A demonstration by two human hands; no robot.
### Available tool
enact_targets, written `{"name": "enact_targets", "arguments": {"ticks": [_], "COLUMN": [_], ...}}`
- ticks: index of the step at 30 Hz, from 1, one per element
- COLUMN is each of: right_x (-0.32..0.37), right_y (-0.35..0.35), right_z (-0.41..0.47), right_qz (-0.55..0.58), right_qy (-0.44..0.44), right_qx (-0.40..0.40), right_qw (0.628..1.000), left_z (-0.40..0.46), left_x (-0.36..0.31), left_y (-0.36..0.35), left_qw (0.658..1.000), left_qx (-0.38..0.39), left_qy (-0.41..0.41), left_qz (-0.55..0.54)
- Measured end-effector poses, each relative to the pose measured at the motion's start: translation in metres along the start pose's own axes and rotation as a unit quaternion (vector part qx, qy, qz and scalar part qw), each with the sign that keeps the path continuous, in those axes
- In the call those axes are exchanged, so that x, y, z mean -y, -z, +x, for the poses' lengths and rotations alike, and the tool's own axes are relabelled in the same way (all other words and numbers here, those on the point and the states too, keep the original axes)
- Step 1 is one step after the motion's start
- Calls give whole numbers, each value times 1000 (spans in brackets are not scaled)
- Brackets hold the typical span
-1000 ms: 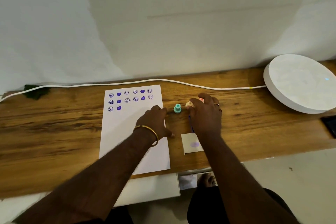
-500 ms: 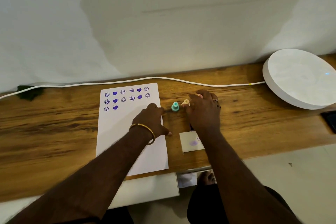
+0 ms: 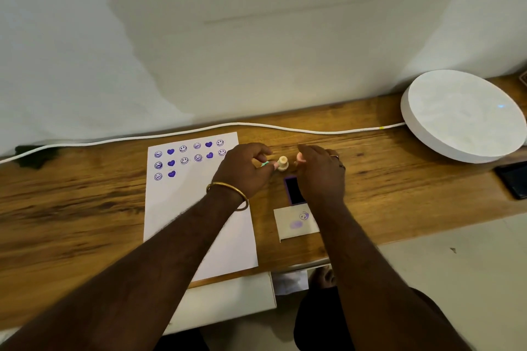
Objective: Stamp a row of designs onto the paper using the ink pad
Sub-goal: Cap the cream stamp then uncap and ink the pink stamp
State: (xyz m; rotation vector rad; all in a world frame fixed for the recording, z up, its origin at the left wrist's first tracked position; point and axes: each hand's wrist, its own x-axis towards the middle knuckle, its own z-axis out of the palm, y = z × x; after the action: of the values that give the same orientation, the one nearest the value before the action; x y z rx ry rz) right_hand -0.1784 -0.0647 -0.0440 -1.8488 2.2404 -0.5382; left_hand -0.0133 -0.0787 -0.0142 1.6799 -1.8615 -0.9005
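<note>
1. The left hand (image 3: 242,169) covers most of the teal stamp (image 3: 265,164); only a sliver shows.
2. The right hand (image 3: 320,172) hides most of the pink stamp (image 3: 300,157) and the ink pad's (image 3: 293,190) right side.
3. The black device (image 3: 513,179) is cut by the frame's right edge.

Left hand (image 3: 245,171) off the paper (image 3: 182,208), now fingers round teal stamp (image 3: 265,164).

Setting appears to be a home desk or hobby corner. Evidence: a wooden tabletop (image 3: 85,208) set against a plain white wall (image 3: 256,37), a white cable (image 3: 313,131) trailing along the back edge, a round white device (image 3: 462,117) at right, a tiled floor (image 3: 456,279) below.
</note>
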Motion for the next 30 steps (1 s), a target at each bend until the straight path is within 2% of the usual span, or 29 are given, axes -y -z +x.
{"name": "enact_targets", "arguments": {"ticks": [3, 5, 7, 8, 10, 11, 16, 22, 24, 27, 30], "right_x": [-1, 0, 1, 1, 1, 2, 12, 22, 24, 24, 22], "right_y": [5, 16, 33, 39, 53, 58, 73, 79, 75, 69, 64], "right_z": [-1, 0, 0, -2, -10, -15, -41, -65, -72, -76, -75], "right_qz": [73, 229, 402, 482, 598, 631, 712, 762, 757, 735, 743], "right_qy": [-46, -105, -167, -199, -226, -228, -236, -253, -268, -284, -287], "right_qx": [-42, -45, -19, 15, 78, 96, 139, 162, 169, 184, 207], "right_qw": [995, 967, 900, 853, 765, 735, 647, 574, 572, 588, 568], "left_z": [1, 0, -3, -3, -5, -7, -24, -43, -50, -56, -60], "left_x": [-6, -10, -17, -19, -28, -34, -56, -59, -57, -52, -47], "left_y": [-3, -3, 0, -1, 3, 6, 18, 30, 30, 28, 27], "left_qw": [1000, 999, 998, 998, 996, 995, 990, 986, 986, 985, 988], "left_qx": [17, 21, 13, 11, 14, 24, 48, 52, 64, 76, 56], "left_qy": [-6, -2, 0, 0, -7, -15, -71, -105, -104, -107, -92], "left_qz": [-10, -29, -53, -65, -90, -100, -115, -119, -117, -114, -113]}}
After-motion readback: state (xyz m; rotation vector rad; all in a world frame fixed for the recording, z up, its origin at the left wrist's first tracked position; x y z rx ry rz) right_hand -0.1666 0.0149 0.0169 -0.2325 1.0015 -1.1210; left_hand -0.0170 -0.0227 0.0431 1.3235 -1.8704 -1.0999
